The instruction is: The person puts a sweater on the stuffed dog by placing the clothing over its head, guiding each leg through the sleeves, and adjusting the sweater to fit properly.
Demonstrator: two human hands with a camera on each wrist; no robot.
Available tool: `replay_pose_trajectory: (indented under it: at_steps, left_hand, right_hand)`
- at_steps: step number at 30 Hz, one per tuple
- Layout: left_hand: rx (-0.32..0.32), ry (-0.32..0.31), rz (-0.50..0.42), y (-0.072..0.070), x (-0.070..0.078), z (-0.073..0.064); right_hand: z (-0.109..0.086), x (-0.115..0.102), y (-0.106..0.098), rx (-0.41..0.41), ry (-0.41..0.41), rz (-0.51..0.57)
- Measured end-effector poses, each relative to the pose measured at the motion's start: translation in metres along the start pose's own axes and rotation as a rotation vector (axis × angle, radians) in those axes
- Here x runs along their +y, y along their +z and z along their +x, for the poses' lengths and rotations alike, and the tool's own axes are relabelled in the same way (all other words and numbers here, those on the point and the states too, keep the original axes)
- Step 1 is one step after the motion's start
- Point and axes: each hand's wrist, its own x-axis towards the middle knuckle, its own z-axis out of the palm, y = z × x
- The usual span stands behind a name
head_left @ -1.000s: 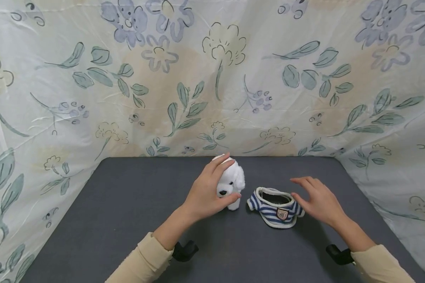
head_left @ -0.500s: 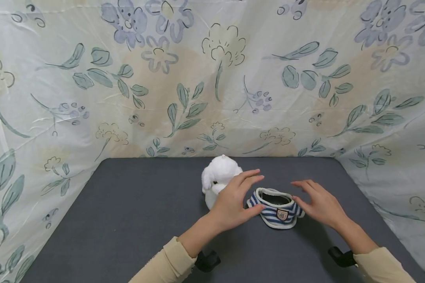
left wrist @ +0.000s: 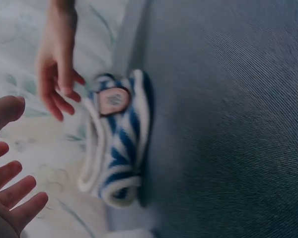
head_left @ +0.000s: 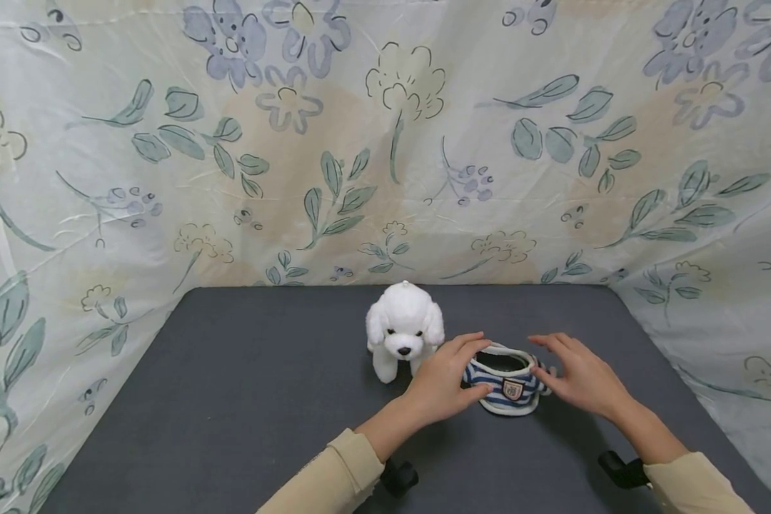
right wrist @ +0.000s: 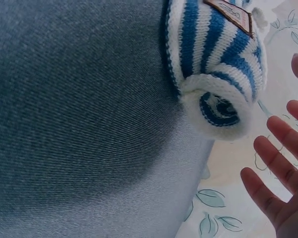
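A small knitted sweater [head_left: 501, 389] with blue and white stripes and a shield-shaped patch lies on the dark table between the two hands. My left hand [head_left: 446, 378] is at its left side, fingers spread and overlapping the left sleeve in the head view. On the other side, my right hand [head_left: 585, 375] has its fingers loosely extended by the right sleeve. In the right wrist view the cuff of a sleeve [right wrist: 216, 106] faces the spread fingers, which hold nothing. A white plush dog [head_left: 405, 325] stands upright just behind and left of the left hand, which hides part of its legs.
The dark grey tabletop [head_left: 231, 400] stretches to both sides and toward the front. Behind it hangs a cream curtain [head_left: 334, 178] printed with flowers and leaves, also closing in both sides. Black wrist mounts sit under both forearms.
My left hand has moved right, from in front of the plush dog to the sweater's left side, uncovering the dog. The right hand has barely shifted, and the sweater lies where it was.
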Motion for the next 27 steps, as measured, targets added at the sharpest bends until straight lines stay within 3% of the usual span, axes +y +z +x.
replay_pose_trajectory:
  at_steps: [14, 18, 27]
  left_hand:
    - [-0.125, -0.29, -0.021, 0.03, -0.02, 0.008]
    - [-0.147, -0.335, 0.007, 0.038, -0.023, 0.009]
    - [-0.128, -0.416, 0.036, 0.045, -0.025, 0.012]
  right_hand:
    - [-0.008, 0.004, 0.013, -0.149, 0.093, 0.068]
    - [-0.009, 0.003, 0.015, -0.16, 0.119, 0.076]
    - [-0.009, 0.003, 0.014, -0.143, 0.127, 0.093]
